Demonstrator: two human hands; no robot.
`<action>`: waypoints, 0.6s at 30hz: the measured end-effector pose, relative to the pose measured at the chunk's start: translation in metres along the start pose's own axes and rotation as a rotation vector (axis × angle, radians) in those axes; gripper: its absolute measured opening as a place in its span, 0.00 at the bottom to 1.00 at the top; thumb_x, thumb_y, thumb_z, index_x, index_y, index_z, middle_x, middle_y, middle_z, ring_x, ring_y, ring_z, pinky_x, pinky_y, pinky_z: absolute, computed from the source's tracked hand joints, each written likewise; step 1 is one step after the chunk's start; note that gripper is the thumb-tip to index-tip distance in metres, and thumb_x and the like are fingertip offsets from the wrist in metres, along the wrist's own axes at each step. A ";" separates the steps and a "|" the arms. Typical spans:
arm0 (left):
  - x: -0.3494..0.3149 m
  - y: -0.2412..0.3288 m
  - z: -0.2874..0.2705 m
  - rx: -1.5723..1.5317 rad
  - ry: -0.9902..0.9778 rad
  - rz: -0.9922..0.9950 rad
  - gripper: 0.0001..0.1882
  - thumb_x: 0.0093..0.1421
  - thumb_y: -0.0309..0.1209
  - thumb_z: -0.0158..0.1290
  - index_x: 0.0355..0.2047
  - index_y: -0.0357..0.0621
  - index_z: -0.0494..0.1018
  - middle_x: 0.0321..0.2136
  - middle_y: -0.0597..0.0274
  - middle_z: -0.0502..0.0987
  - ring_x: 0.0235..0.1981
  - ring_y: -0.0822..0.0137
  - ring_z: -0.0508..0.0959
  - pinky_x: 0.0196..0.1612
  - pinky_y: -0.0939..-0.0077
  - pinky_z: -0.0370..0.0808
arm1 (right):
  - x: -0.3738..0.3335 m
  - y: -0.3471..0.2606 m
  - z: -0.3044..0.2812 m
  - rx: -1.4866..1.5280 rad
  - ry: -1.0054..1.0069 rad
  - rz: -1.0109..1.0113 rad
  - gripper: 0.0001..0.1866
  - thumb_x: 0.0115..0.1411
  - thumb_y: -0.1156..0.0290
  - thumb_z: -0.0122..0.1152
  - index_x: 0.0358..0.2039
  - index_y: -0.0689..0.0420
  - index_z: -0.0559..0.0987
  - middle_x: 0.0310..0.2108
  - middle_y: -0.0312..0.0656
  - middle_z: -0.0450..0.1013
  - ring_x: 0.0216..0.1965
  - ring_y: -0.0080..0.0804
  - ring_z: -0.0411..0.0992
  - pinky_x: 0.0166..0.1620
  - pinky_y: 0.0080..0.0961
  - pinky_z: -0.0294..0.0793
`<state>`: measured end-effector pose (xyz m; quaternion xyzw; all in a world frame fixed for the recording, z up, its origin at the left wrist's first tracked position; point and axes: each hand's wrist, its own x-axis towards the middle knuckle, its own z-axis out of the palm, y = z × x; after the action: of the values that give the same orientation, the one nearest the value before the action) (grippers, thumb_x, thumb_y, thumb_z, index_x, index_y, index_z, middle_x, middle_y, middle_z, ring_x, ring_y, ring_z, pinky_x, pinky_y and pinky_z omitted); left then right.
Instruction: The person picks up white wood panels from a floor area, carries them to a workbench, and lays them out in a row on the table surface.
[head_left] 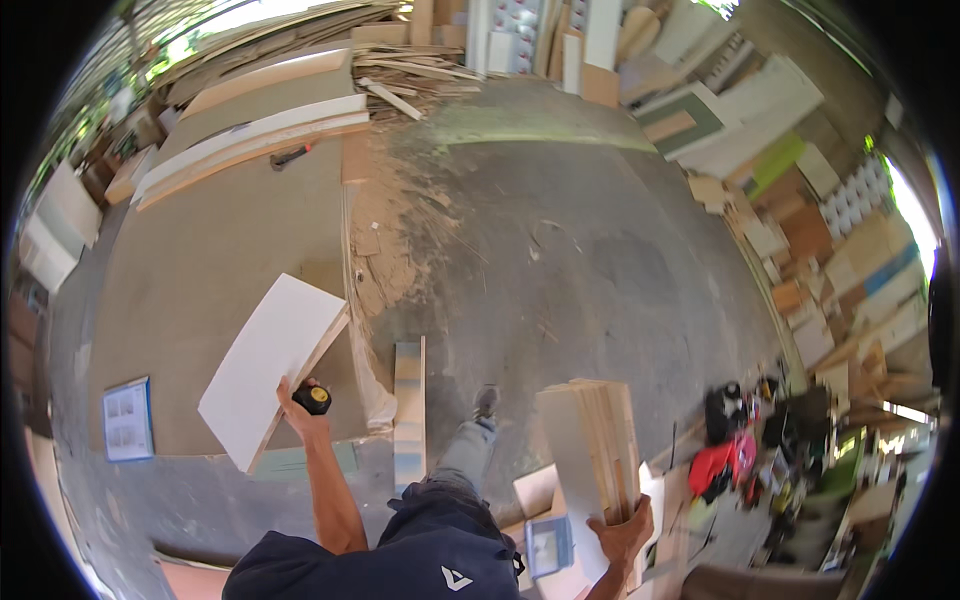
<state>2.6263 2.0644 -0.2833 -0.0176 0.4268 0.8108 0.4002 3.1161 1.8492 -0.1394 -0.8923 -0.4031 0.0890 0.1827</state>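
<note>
At left hand point(299, 414), one tape measure point(316, 400), one panel point(270, 365)

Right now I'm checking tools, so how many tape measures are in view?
1: the black tape measure with a yellow centre, at the left hand, beside the white panel. Others may be hidden in the clutter at right.

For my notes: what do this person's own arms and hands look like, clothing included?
The left hand and right hand are ungloved, the visible forearms bare. The navy shirt has a short left sleeve and a white angular emblem; the right sleeve is out of view.
</note>
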 end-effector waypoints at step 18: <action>0.059 -0.095 0.115 -0.197 0.400 0.270 0.16 0.58 0.43 0.55 0.36 0.45 0.72 0.26 0.60 0.76 0.25 0.63 0.76 0.28 0.72 0.75 | 0.452 -0.308 0.123 0.007 -0.353 -0.750 0.38 0.26 0.64 0.78 0.41 0.59 0.71 0.36 0.48 0.71 0.41 0.49 0.71 0.46 0.40 0.70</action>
<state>2.6850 2.2131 -0.2960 -0.1594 0.4149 0.8749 0.1924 3.1648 2.4077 -0.1353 -0.6540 -0.7251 0.1692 0.1337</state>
